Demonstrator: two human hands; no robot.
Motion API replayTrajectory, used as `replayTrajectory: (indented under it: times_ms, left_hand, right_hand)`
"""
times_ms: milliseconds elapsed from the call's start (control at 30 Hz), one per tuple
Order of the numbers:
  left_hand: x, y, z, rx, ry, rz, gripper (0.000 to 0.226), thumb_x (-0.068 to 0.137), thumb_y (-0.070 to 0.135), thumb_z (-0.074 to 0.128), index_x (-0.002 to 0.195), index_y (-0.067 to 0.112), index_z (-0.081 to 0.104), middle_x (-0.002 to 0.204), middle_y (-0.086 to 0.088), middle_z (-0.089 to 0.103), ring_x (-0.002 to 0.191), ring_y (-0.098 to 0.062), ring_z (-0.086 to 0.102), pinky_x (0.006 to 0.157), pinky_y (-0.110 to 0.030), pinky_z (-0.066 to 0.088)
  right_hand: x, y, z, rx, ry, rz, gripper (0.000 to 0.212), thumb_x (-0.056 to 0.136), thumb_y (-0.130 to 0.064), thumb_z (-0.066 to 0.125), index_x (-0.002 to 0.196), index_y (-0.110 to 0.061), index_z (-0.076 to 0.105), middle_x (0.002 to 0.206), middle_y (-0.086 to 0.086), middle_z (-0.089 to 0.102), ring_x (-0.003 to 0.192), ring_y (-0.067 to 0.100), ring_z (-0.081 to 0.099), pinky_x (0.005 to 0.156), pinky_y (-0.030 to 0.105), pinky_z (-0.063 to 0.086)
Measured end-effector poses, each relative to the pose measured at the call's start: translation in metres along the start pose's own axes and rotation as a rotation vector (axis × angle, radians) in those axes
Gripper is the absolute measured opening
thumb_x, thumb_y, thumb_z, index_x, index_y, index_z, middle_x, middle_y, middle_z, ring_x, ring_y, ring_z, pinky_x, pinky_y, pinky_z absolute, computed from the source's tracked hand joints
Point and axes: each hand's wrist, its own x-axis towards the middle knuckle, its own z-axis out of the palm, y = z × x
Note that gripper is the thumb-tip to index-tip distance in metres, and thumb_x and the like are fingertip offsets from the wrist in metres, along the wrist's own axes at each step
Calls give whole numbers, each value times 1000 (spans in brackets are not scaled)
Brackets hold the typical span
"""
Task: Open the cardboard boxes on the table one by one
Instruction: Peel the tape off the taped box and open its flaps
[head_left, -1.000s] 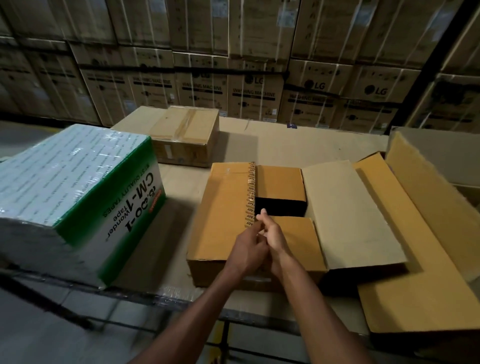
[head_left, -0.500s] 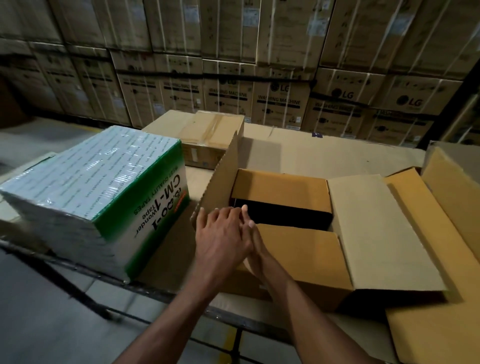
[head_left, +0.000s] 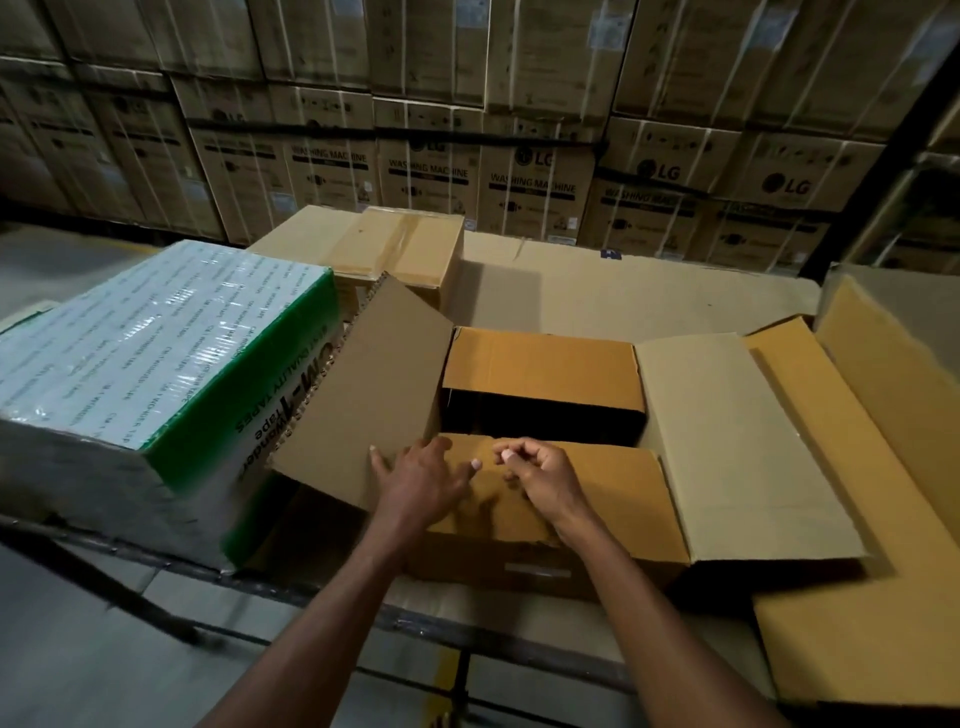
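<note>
A brown cardboard box (head_left: 540, 564) stands at the table's near edge. Its left outer flap (head_left: 363, 395) leans out to the left and its right outer flap (head_left: 727, 441) lies flat to the right. Both inner flaps sit roughly level, with a dark gap between them. My left hand (head_left: 421, 480) lies with spread fingers where the left flap meets the near inner flap (head_left: 613, 493). My right hand (head_left: 540, 475) hovers over that near inner flap with fingers curled, holding nothing. A taped, closed box (head_left: 395, 249) stands at the back.
A shrink-wrapped white and green carton (head_left: 156, 374) stands at the left, touching the raised flap. An opened cardboard box (head_left: 857, 467) lies at the right. Stacked washing machine cartons (head_left: 519, 171) fill the wall behind. The table's metal front edge (head_left: 311, 587) runs below the box.
The box's left outer flap has swung from closed to wide open leftward. My hands have parted, the left following the flap, the right drawing back over the near inner flap.
</note>
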Motion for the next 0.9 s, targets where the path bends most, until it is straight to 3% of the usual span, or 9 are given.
replayTrajectory:
  times_ms: [133,233,367,467,567,733,833,900]
  left_hand:
    - [28,2,7,34,-20,-21,64,94,70,45,142,28,51,145,-4,54,139,-28,45,115,-76,9]
    - [42,12,8,36,-55,-12,64,95,68,48,143,25,48,153,-8,44,145,-34,35,114,-76,14]
    - [59,27,19,98,-58,185,64,99,60,47,154,28,36,165,-4,28,154,-31,18,119,-71,0]
    - [71,33,28,125,-222,213,70,102,62,37,162,30,21,170,-3,17,157,-33,9,120,-70,-4]
    - [74,41,25,134,-232,255,68,103,62,31,161,28,23,169,-4,20,156,-35,10,120,-67,-3]
    - [62,65,-3,55,-100,358,59,102,63,33,145,26,50,149,-5,51,143,-31,39,120,-67,10]
    - [48,74,-28,37,21,440,55,102,64,32,120,25,67,114,2,69,113,-20,61,114,-65,25]
    - [37,77,-43,-16,105,501,56,100,66,33,101,25,71,92,7,71,89,-13,66,104,-58,43]
  right_hand:
    - [20,9,-48,-251,131,-3,19,102,-26,62,117,-26,74,114,-11,70,102,3,62,78,20,47]
    - [39,26,-67,-465,149,23,28,102,-33,61,129,-31,68,128,-7,67,115,13,61,92,31,52]
    - [48,41,-78,-802,74,135,43,101,-54,53,143,-46,52,146,0,55,134,32,49,103,47,46]
    - [48,38,-81,-899,37,144,42,100,-60,50,141,-48,52,142,-3,58,131,31,48,97,45,39]
    - [49,23,-87,-895,108,74,35,100,-59,50,131,-46,60,131,-9,65,124,26,53,95,42,37]
    - [24,-28,-105,-848,222,-91,28,103,-52,52,118,-38,70,116,-11,71,113,23,57,90,36,36]
    - [-1,-61,-113,-840,219,-169,28,105,-44,54,119,-29,73,113,-7,73,105,19,61,101,40,38]
    - [-16,-75,-117,-789,233,-218,28,105,-41,56,118,-25,75,113,-5,75,100,16,64,102,39,43]
